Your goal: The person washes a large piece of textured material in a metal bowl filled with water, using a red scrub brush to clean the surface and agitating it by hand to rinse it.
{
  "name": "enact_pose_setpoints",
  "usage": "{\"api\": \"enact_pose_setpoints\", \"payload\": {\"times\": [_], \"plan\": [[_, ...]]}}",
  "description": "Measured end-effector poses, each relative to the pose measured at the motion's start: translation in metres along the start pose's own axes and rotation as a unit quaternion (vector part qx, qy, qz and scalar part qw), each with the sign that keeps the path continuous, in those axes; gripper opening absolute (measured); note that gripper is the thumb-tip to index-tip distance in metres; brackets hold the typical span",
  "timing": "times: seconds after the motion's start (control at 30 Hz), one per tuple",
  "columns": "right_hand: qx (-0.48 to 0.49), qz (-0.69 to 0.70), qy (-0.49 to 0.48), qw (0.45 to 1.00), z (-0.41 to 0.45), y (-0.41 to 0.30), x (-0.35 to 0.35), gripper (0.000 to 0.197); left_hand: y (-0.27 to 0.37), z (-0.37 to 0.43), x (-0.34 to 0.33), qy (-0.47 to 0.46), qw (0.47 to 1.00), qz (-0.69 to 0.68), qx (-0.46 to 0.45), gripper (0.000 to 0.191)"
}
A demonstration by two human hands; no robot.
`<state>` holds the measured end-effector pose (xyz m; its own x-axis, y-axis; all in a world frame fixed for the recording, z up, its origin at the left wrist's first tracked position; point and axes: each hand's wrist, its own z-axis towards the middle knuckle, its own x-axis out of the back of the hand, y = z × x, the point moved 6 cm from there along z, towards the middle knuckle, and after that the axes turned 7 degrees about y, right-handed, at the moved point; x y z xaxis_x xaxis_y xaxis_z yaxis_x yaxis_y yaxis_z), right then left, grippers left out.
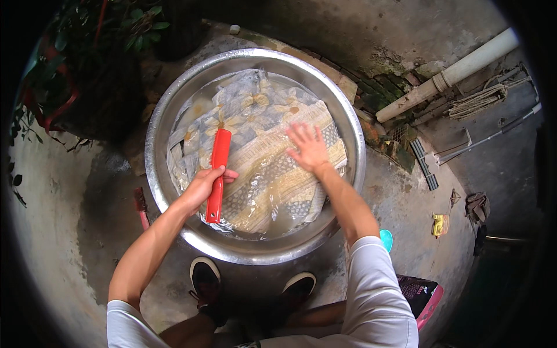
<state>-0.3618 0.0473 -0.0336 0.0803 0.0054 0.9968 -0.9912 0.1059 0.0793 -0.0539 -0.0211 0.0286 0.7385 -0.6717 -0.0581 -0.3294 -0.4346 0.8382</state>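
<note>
A large round metal basin (254, 256) stands before me, holding cloudy water and a soaked patterned cloth (256, 130) in grey, cream and yellow. My left hand (209, 185), over the basin's left part, grips a red plastic-handled brush (221, 150) near its middle; the brush's underside is hidden. On the right, my right hand (309, 148) is spread flat with its fingers apart, slightly blurred, at or just above the cloth. Whether its palm touches the cloth cannot be told. It holds nothing that I can see.
Potted plants (148, 30) stand at upper left. A low brick edge (343, 85) and a pale pipe (435, 85) lie beyond the basin. Right of it are a turquoise bowl (386, 240), a yellow packet (439, 225) and a black-and-pink bag (420, 296). Another red-handled brush (142, 211) lies left.
</note>
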Motion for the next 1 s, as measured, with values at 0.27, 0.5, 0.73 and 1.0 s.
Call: {"api": "enact_pose_setpoints", "payload": {"times": [0.27,0.5,0.73,1.0], "plan": [[-0.110,0.048,-0.018,0.993,-0.069,-0.049,-0.026,0.071,-0.009,-0.002,0.014,0.027,0.999,-0.042,0.019,0.045],[0.004,0.044,0.038,0.998,0.002,-0.033,-0.006,0.065,0.002,-0.007,0.005,0.016,0.996,-0.075,0.034,0.045],[-0.163,0.068,0.111,0.978,-0.060,0.059,-0.015,0.070,0.006,-0.020,0.012,0.001,0.995,-0.090,0.034,0.047],[0.163,0.021,-0.037,0.986,-0.025,-0.077,0.008,0.066,0.007,-0.025,0.013,0.032,0.995,-0.093,0.030,0.045]]}}
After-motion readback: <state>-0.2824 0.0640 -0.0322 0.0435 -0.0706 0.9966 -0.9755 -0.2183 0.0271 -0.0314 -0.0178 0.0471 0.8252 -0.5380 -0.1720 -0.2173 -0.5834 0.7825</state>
